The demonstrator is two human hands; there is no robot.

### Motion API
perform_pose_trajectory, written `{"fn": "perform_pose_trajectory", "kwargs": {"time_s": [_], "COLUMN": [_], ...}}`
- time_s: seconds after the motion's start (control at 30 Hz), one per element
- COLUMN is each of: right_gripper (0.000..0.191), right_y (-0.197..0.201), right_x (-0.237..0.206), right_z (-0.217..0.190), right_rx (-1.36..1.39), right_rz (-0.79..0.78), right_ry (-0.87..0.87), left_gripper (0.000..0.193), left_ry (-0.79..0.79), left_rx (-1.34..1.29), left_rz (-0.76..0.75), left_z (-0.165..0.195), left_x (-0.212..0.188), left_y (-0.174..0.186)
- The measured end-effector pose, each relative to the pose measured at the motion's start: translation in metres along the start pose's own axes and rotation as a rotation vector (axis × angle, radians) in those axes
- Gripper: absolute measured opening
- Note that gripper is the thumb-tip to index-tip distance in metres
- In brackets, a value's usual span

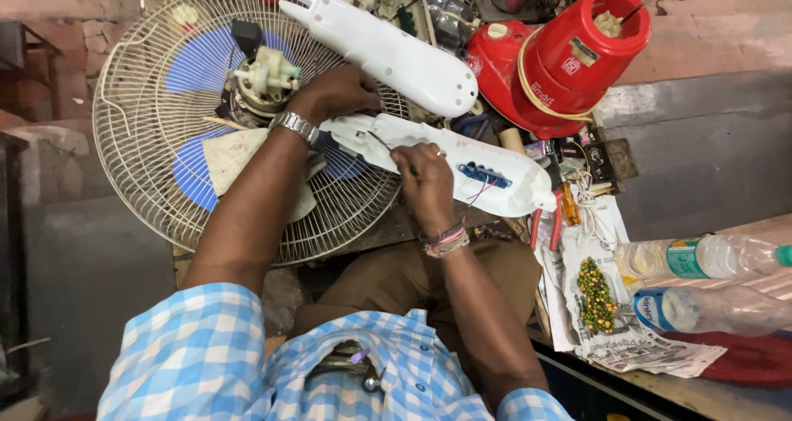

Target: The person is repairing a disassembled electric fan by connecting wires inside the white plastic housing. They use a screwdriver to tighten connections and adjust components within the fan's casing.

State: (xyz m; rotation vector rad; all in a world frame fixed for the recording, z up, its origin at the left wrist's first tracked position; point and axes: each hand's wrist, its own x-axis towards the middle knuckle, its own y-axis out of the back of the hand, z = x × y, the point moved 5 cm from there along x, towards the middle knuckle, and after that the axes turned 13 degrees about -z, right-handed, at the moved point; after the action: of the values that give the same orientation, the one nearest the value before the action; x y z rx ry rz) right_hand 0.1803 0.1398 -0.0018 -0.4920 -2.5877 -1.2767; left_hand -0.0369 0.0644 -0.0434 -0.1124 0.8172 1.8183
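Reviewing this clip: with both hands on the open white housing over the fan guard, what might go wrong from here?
1. The right hand drives a thin tool into the white housing near thin loose wires; a slip might nick them.
2. The housing rests unevenly on the fan guard, steadied only by the left hand, so it may shift.

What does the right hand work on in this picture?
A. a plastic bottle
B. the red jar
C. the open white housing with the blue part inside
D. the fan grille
C: the right hand holds a thin tool against the open white housing, near its blue part, while the left hand steadies the housing's other end.
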Motion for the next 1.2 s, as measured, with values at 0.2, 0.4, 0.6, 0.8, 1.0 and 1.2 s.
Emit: {"fn": "perform_pose_trajectory", "kwargs": {"time_s": [0.2, 0.4, 0.6, 0.8, 1.0, 1.2], "right_gripper": [0.01, 0.012, 0.013, 0.013, 0.014, 0.013], "right_y": [-0.005, -0.013, -0.009, -0.017, -0.025, -0.018], "right_x": [0.005, 0.014, 0.017, 0.012, 0.003, -0.01], "right_z": [-0.017, -0.034, -0.025, -0.036, -0.036, -0.028], "right_rx": [-0.078, -0.024, 0.166, -0.011, -0.069, -0.088], "right_rz": [-0.032, -0.045, -0.097, -0.149, -0.164, -0.111], "right_ry": [0.054, 0.075, -0.037, 0.133, 0.096, 0.066], "left_gripper": [0.029, 0.052, 0.063, 0.036, 0.031, 0.026], "left_ry": [-0.192, -0.045, 0.002, -0.048, 0.052, 0.013], "left_rx": [-0.077, 0.074, 0.403, -0.021, 0.053, 0.044], "left_rz": [-0.045, -0.129, -0.053, -0.356, -0.519, -0.486], "left_z": [0.013, 0.01, 0.001, 0.002, 0.021, 0.02], "left_x": [-0.013, -0.008, 0.009, 0.021, 0.041, 0.046], "left_y": [0.002, -0.001, 0.002, -0.002, -0.011, 0.001]}}
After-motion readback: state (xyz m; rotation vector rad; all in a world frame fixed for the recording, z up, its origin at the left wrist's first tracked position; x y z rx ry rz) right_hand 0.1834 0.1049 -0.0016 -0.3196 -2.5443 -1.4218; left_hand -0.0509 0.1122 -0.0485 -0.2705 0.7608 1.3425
